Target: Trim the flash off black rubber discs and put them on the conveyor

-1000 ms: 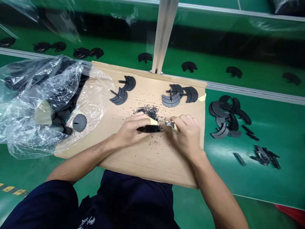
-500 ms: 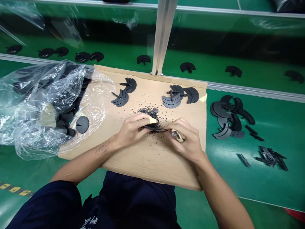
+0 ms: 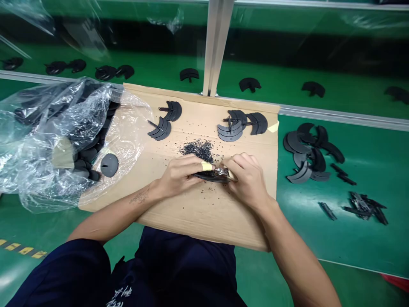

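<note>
A thin dark plate (image 3: 213, 177) is pinched at its left end by the fingers of my left hand (image 3: 179, 175), which has pale tape on a finger. My right hand (image 3: 248, 180) is closed around a small shiny metal tool (image 3: 221, 171). That tool lies against the plate's upper right edge; its exact kind is partly hidden by my fingers. Just beyond both hands, a heap of tiny black bits (image 3: 198, 149) is scattered over the cardboard sheet (image 3: 185, 215).
Curved black parts with stems lie at the cardboard's back left (image 3: 162, 129) and back right (image 3: 230, 131). A clear plastic bag (image 3: 35, 170) of dark discs covers the left side. Loose curved parts (image 3: 298, 143) and narrow black pieces (image 3: 364, 205) lie on the green table.
My right hand has shifted slightly left, and the metal tool has turned onto the plate's edge. The plate now tilts to show more of its dark face.
</note>
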`<state>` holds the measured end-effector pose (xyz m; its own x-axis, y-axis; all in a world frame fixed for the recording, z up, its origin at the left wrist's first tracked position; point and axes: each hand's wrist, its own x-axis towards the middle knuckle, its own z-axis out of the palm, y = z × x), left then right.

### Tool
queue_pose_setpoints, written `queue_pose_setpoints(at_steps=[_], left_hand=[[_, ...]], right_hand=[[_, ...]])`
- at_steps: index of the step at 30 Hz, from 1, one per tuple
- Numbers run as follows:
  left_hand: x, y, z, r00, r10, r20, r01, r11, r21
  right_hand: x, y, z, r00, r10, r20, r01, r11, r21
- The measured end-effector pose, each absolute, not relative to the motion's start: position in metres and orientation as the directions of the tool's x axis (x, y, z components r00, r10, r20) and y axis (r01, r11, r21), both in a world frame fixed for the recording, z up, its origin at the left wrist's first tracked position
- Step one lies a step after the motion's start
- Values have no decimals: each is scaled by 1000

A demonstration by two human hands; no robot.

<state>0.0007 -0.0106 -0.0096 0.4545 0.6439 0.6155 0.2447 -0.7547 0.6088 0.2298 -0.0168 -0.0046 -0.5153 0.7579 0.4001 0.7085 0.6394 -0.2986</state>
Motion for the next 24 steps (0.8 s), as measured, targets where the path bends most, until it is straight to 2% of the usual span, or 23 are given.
queue_pose_setpoints(at_steps=[13, 16, 21, 22, 24], left_hand=[[3, -14, -12, 414, 644, 644, 182, -751, 634], [4, -14, -11, 411, 648, 641, 196, -749, 633], [3, -12, -8, 462, 614, 640, 228, -780, 583], [2, -12, -8, 476, 604, 639, 232, -787, 571], [1, -13, -7, 485, 584, 651, 235, -804, 547]], right_hand=[[224, -20, -4, -538, 675, 505, 768, 639, -36], [223, -21, -6, -524, 684, 508, 771, 635, -59], [223, -22, -9, -474, 759, 446, 738, 619, -269], [223, -22, -9, -468, 766, 442, 739, 613, -280], [224, -21, -8, -455, 771, 446, 774, 590, -229]])
